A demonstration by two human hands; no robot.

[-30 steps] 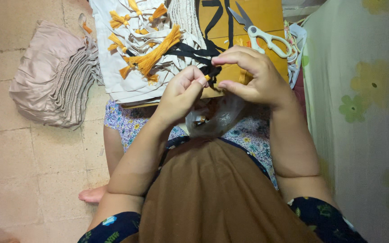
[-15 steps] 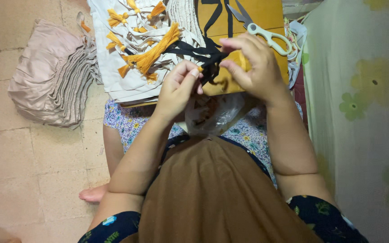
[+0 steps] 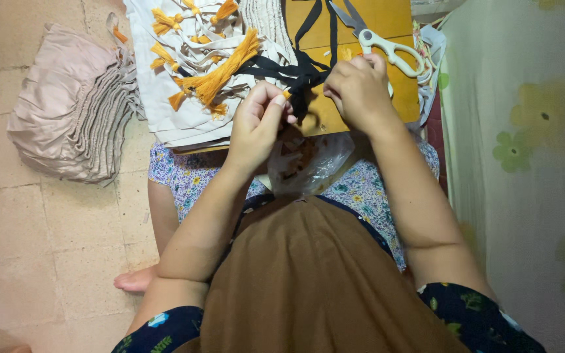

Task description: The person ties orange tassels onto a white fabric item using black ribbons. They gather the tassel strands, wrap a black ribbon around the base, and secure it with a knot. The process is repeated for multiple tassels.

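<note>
My left hand [image 3: 259, 121] pinches a small orange bit at the end of a black ribbon [image 3: 303, 72], fingers closed on it. My right hand [image 3: 359, 91] grips the same black ribbon bundle from the right, above a yellow-brown board [image 3: 361, 19]. The ribbons fan out up and left across the board. A clear plastic bag [image 3: 308, 167] with small pieces lies in my lap just below both hands.
Scissors with white handles [image 3: 387, 46] lie on the board by my right hand. White cloth with orange tassels [image 3: 214, 75] lies to the left. A stack of pinkish folded fabric [image 3: 73, 111] rests on the tiled floor. A pale floral curtain [image 3: 524, 144] hangs at right.
Both hands have moved up and apart a little, pulling the black ribbon taut; my right hand now sits closer to the scissors.
</note>
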